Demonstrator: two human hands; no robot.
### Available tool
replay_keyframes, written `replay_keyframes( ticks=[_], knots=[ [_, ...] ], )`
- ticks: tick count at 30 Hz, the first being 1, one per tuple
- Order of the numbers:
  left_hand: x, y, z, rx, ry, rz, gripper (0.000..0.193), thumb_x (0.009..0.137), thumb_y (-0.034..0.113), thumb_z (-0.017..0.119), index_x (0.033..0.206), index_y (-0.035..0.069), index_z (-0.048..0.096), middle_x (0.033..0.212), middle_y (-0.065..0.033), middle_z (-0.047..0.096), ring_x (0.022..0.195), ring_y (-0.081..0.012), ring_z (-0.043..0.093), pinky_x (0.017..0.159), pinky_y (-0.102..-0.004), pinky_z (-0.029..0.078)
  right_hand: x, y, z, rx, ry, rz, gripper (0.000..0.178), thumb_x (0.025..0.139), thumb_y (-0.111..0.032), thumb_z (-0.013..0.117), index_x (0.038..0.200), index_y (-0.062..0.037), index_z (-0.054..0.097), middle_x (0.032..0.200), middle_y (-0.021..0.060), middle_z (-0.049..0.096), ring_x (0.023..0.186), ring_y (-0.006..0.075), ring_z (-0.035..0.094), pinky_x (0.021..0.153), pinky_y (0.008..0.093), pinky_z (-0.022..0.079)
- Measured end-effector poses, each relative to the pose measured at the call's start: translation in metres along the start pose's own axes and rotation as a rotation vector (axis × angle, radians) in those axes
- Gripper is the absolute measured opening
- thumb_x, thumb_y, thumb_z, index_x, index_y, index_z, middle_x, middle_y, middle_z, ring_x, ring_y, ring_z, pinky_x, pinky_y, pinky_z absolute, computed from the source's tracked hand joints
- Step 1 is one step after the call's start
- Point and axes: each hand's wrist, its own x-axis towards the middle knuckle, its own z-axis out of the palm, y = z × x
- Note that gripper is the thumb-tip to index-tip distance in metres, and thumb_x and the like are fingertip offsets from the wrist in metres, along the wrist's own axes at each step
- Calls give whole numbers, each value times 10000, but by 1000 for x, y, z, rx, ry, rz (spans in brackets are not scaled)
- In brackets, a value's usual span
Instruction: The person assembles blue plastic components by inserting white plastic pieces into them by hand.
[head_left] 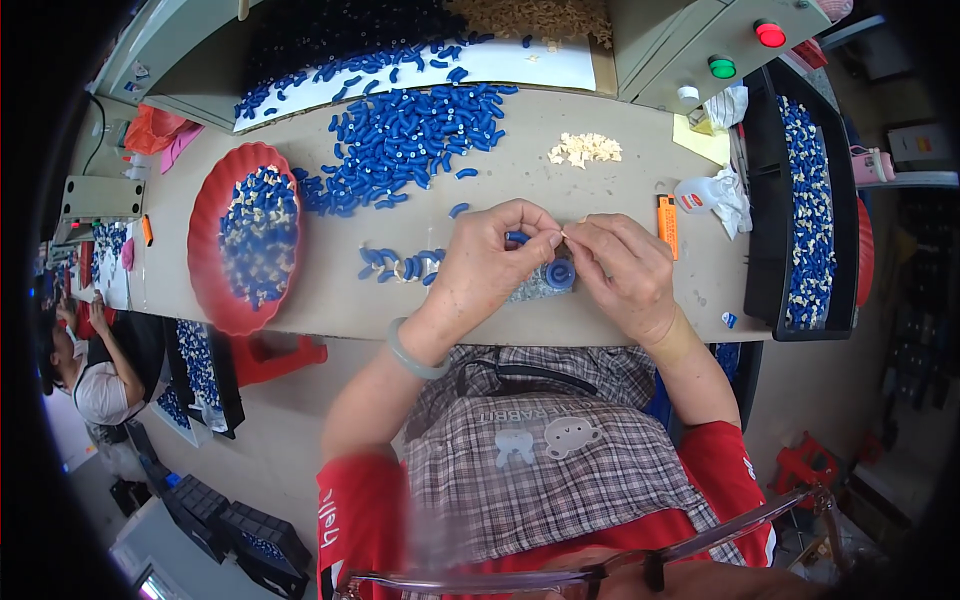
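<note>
Left hand (485,250) pinching blue piece (517,237), right hand (628,275) curled close beside.

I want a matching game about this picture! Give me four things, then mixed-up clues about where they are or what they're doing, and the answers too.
Things:
A. red dish
B. left hand
C. black bin
D. bracelet

Clues:
1. at the right end of the table
2. around the left wrist
3. on the left part of the table
4. pinching a blue piece

Right pairs: A-3, B-4, C-1, D-2
</note>
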Motion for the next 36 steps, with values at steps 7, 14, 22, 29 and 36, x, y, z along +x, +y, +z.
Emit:
replay_keyframes(
  ticks=[7,14,22,29,36],
  knots=[
    [-2,0,4,30,11,-51,97,920,55,692,972,-26,705,855,-34,710,780,-66,646,690,-224,536,-5,-1,2,5,10,18,206,752,15,774,942,-20,702,846,95,688,726,242,699,621,332,579],
    [-7,-10,-9,-351,-101,13,228,973,-18,519,1189,55,503,1055,-103,691,787,-52,536,687,-189,435,-10,2,-9,109,-68,171,178,765,58,758,912,-7,681,827,105,701,706,246,700,611,330,568],
    [-17,-6,-20,-334,-86,-7,285,919,-83,396,1119,53,547,1263,-250,643,874,-111,594,774,-242,477,-38,12,-8,72,-164,33,207,757,49,760,944,3,686,841,110,698,735,251,707,635,333,585],
    [-25,-6,-25,-391,-69,1,168,987,-43,472,1050,-5,623,1328,-285,601,991,-178,687,877,-251,530,-44,11,-6,5,-136,-111,213,731,19,776,931,7,705,858,98,679,742,242,709,649,339,595],
    [-26,-8,-31,-454,-24,-8,155,992,-25,535,1088,-32,656,1251,-268,652,994,-210,718,876,-277,582,-43,14,-9,-23,-187,-184,198,746,-11,738,939,16,707,879,102,671,757,229,710,645,330,592]
  ],
)
